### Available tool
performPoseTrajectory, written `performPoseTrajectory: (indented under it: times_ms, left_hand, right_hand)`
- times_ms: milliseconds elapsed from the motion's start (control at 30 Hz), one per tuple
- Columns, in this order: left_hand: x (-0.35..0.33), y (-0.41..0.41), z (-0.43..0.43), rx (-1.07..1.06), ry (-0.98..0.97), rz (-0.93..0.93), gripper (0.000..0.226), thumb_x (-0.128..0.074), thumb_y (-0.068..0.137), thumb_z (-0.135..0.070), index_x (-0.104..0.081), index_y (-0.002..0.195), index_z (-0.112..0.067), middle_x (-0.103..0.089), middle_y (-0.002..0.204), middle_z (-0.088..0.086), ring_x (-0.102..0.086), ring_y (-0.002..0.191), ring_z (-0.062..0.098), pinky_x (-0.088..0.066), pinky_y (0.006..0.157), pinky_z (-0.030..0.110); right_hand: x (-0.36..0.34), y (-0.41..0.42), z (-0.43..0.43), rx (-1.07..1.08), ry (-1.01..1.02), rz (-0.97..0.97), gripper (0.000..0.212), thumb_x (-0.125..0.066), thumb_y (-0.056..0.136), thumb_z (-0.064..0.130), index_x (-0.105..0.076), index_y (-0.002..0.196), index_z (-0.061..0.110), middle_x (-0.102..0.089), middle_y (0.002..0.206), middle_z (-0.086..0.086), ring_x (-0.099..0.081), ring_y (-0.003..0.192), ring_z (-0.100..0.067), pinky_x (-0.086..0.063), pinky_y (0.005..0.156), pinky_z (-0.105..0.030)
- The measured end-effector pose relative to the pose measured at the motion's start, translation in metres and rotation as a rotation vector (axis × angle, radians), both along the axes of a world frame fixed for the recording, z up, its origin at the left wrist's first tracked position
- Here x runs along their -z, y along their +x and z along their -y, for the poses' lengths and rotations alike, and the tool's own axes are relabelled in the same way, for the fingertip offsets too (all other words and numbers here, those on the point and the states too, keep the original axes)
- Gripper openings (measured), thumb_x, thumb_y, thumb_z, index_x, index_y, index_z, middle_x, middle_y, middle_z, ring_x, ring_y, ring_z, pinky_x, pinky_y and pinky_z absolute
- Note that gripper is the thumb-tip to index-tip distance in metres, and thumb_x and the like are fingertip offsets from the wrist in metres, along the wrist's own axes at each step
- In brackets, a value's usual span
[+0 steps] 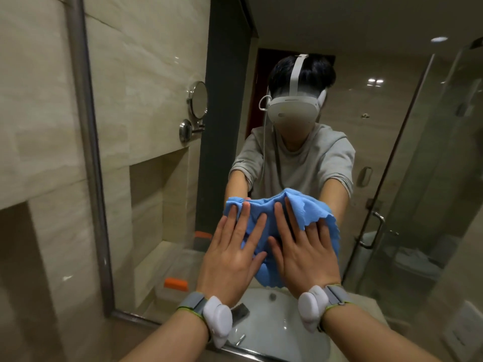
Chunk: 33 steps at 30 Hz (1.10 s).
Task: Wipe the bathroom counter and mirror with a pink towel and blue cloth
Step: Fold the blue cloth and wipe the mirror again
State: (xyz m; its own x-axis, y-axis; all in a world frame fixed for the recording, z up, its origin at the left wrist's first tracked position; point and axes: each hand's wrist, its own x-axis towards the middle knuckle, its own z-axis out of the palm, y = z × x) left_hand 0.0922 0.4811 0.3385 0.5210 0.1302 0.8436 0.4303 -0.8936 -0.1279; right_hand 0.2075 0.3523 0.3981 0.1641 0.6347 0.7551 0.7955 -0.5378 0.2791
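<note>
Bathroom mirror: wiping under way. Left hand and right hand, fingers flat, press blue cloth against the glass, low centre. Pink towel not in view; counter state unverifiable.

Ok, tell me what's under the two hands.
The blue cloth, pressed against the mirror by the left hand and right hand. The patch of mirror behind the cloth is covered.

We see dim, warm light; a ceiling lamp glares in the mirror, edges bend from the wide lens, and everything looks slightly soft.
</note>
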Motion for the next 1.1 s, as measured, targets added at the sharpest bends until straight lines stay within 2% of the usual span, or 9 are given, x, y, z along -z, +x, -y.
performPoseTrajectory:
  times_ms: [200,300,400,500,600,767,1000,1100]
  left_hand:
    - [-0.039,-0.028,-0.035,-0.068,-0.061,0.020,0.080,-0.050,0.102,-0.053,-0.016,0.164,-0.015,-0.006,0.171,0.021,-0.006,0.158,0.039,-0.023,0.127,0.052]
    - [-0.055,-0.044,-0.057,-0.069,-0.030,0.021,0.078,-0.047,0.103,-0.053,-0.017,0.164,-0.014,-0.008,0.170,0.021,-0.008,0.158,0.039,-0.028,0.124,0.053]
    - [-0.064,-0.055,-0.079,-0.091,-0.033,0.051,0.079,-0.045,0.103,-0.052,-0.013,0.164,-0.013,-0.005,0.171,0.021,-0.004,0.159,0.038,-0.027,0.125,0.054]
    - [-0.068,-0.062,-0.097,-0.139,-0.033,0.079,0.083,-0.042,0.101,-0.052,-0.006,0.165,-0.014,-0.001,0.171,0.021,-0.001,0.159,0.037,-0.023,0.127,0.052]
    - [-0.062,-0.064,-0.108,-0.143,-0.031,0.081,0.085,-0.042,0.100,-0.053,-0.003,0.165,-0.015,0.003,0.172,0.019,0.002,0.159,0.036,-0.017,0.129,0.049]
    - [-0.049,-0.067,-0.109,-0.157,-0.050,0.082,0.084,-0.038,0.101,-0.054,0.000,0.165,-0.015,0.004,0.171,0.020,0.002,0.159,0.036,-0.020,0.128,0.051]
    - [-0.025,-0.078,-0.106,-0.213,-0.090,0.045,0.084,-0.038,0.102,-0.055,0.001,0.165,-0.015,0.004,0.171,0.021,0.001,0.159,0.036,-0.012,0.128,0.045]
    - [-0.002,-0.084,-0.105,-0.256,-0.128,0.038,0.091,-0.045,0.099,-0.055,0.003,0.165,-0.014,0.001,0.171,0.022,-0.002,0.159,0.036,-0.013,0.126,0.045]
  right_hand:
    - [-0.044,-0.026,-0.047,-0.009,-0.016,0.056,0.073,-0.038,0.098,0.047,-0.013,0.160,0.017,-0.039,0.155,-0.017,-0.048,0.133,-0.039,0.012,0.121,-0.042]
    - [-0.055,-0.040,-0.069,-0.024,0.003,0.078,0.073,-0.038,0.099,0.048,-0.015,0.159,0.015,-0.035,0.158,-0.015,-0.040,0.136,-0.036,0.011,0.122,-0.043]
    - [-0.067,-0.052,-0.091,-0.055,0.005,0.126,0.071,-0.033,0.101,0.047,-0.011,0.160,0.016,-0.023,0.163,-0.013,-0.023,0.143,-0.034,0.012,0.122,-0.044]
    - [-0.073,-0.062,-0.114,-0.078,0.046,0.151,0.071,-0.033,0.101,0.047,-0.010,0.160,0.016,-0.026,0.162,-0.014,-0.024,0.142,-0.035,0.011,0.122,-0.045]
    - [-0.067,-0.066,-0.129,-0.089,0.070,0.145,0.070,-0.029,0.102,0.048,-0.006,0.160,0.017,-0.020,0.164,-0.012,-0.021,0.146,-0.035,0.008,0.123,-0.047]
    - [-0.060,-0.067,-0.131,-0.111,0.046,0.159,0.070,-0.028,0.102,0.048,-0.006,0.160,0.017,-0.023,0.163,-0.013,-0.022,0.144,-0.035,0.007,0.123,-0.047]
    - [-0.038,-0.074,-0.132,-0.143,-0.002,0.170,0.071,-0.031,0.101,0.049,-0.009,0.160,0.016,-0.023,0.162,-0.014,-0.024,0.145,-0.035,0.009,0.123,-0.046]
    - [-0.020,-0.084,-0.133,-0.166,-0.041,0.143,0.073,-0.037,0.099,0.049,-0.013,0.160,0.016,-0.032,0.159,-0.012,-0.033,0.141,-0.034,0.011,0.122,-0.044]
